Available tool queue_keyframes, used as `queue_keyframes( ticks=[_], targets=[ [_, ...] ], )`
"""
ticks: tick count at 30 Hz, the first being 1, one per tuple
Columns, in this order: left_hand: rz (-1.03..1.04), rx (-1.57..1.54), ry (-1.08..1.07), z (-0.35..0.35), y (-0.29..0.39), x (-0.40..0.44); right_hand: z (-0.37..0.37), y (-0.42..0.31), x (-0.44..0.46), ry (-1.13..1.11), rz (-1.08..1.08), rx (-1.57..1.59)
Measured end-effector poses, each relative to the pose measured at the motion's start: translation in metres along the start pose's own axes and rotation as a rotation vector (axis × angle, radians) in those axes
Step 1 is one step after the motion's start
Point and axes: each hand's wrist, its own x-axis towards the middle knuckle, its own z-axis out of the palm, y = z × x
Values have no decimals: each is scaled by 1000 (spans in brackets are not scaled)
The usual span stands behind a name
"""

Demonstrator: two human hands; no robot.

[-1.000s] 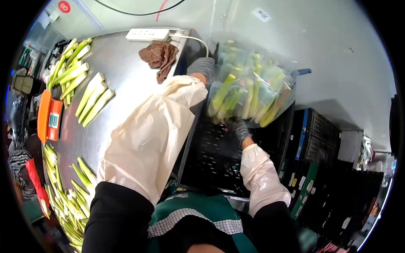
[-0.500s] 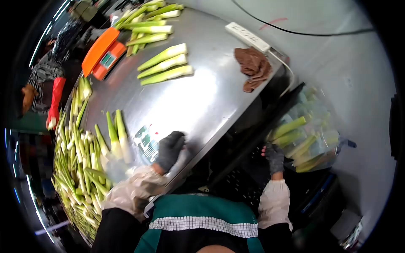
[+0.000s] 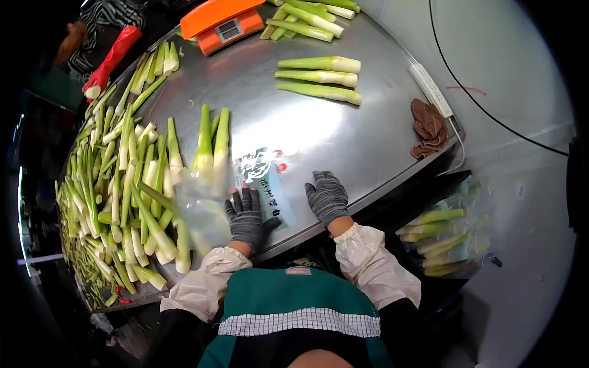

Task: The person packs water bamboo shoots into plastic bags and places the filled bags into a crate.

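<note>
My left hand [image 3: 246, 216], in a grey glove with bare fingertips, lies with its fingers spread on a clear printed plastic bag [image 3: 267, 184] on the metal table [image 3: 257, 86]. To its right, my right hand [image 3: 327, 197], also gloved, rests above the table's front edge, fingers extended and holding nothing visible. Several green-white stalks [image 3: 211, 144] lie just beyond the bag's left part. A large heap of similar stalks [image 3: 129, 190] covers the table's left side. Three trimmed stalks [image 3: 319, 78] lie in a row farther back.
An orange scale [image 3: 224, 27] and more stalks [image 3: 307, 21] are at the back. A brown cloth [image 3: 428, 127] and a white power strip [image 3: 431, 89] sit at the right edge. Bagged stalks [image 3: 438, 236] lie right of the table. A co-worker's red glove [image 3: 113, 61] shows at upper left.
The view has swung left. My left hand has come from beside the bagged stalks onto the flat bag and opened. My right hand has left the bagged stalks for the table's front edge.
</note>
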Motion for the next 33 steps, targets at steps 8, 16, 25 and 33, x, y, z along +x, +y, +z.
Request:
queue_keyframes(
  ticks=[8,16,25,33],
  targets=[
    [132,-10,250,40,-13,2,12,-12,-32,379,-127,-175],
    [106,-110,234,25,-11,0,-4,24,-19,370,-95,484],
    [150,-144,219,19,-12,-3,-25,7,31,-363,5,783],
    [273,-169,273,19,-17,-6,-42,6,43,-496,122,611]
  ],
)
